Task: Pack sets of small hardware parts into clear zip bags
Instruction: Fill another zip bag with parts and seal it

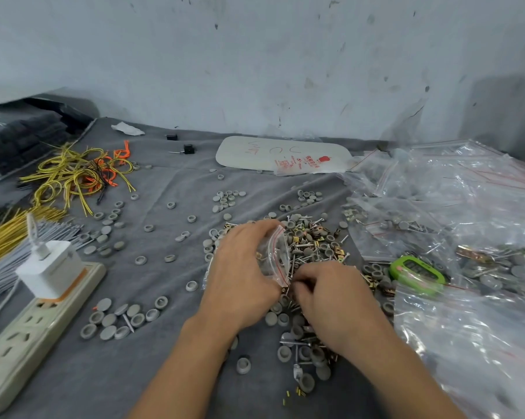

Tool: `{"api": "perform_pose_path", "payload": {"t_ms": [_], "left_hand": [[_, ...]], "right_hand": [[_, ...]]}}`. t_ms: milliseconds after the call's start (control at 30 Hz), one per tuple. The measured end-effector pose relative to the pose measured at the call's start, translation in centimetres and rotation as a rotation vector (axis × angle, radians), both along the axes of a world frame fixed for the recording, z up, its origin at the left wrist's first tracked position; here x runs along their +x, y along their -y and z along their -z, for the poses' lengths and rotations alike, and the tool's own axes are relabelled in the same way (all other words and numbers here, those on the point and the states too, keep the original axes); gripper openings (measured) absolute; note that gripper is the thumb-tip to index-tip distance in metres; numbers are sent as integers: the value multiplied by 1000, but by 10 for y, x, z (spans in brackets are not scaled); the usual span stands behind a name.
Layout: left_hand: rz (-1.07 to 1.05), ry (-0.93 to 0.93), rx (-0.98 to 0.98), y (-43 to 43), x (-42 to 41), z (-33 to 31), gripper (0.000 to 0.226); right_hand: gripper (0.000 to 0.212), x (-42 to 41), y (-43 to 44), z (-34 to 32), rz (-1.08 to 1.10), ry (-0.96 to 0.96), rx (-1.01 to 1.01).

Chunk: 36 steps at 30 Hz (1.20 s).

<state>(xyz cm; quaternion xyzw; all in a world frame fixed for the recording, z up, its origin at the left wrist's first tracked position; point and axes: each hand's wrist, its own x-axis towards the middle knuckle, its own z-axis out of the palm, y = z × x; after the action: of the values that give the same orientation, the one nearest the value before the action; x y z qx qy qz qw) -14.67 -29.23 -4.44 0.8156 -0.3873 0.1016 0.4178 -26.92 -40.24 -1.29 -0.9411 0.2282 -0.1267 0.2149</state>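
- The fingers [256,230] of the left hand [243,276] are curled round a small clear zip bag [274,257]. They hold it by its red-lined mouth just over the pile of parts [312,240] in the middle of the grey cloth [164,373].
- The right hand [336,300] has its fingertips bent down at the near corner of the bag's mouth. Whether they pinch a part is hidden, so I cannot tell.
- The bag looks like thin, limp, slick film with almost no weight of its own. It will likely sag and fold once parts drop in.
- The zip strip at the rim is probably its stiffest part and the best place to hold it, with the mouth kept spread.
- The parts are grey caps, screws and brass-coloured clips, all small, hard and light. The screws may roll and prick the film, and the caps may slide, so a few pinched at a time seems safest.
- More grey caps [122,319] lie scattered across the cloth, apart from the pile.
- A green timer [416,272] sits just right of the pile, and a loose heap of clear bags [466,192] crowds that side, close to the right forearm.
- A power strip [34,328] with a white charger [49,267] lies well apart on the left, beyond it yellow wires [73,173]. Neither is in the way.
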Motion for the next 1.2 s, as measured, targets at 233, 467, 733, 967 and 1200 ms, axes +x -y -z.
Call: {"api": "perform_pose_path", "payload": {"t_ms": [233,467,733,967,1200], "left_hand": [[21,32,35,0,-1,0,79],[81,101,-46,3,-4,-3,60],[69,98,-74,4,-7,-7,42],[1,-149,-253,-4,-4,-16,43],[79,-285,-405,-4,0,-16,38]], "right_hand": [[20,20,13,-9,102,375,248],[23,48,-5,-5,-4,195,295],[25,27,15,-8,-133,239,383],[11,3,33,-6,99,70,106],[17,10,8,1,23,-91,-192]]}}
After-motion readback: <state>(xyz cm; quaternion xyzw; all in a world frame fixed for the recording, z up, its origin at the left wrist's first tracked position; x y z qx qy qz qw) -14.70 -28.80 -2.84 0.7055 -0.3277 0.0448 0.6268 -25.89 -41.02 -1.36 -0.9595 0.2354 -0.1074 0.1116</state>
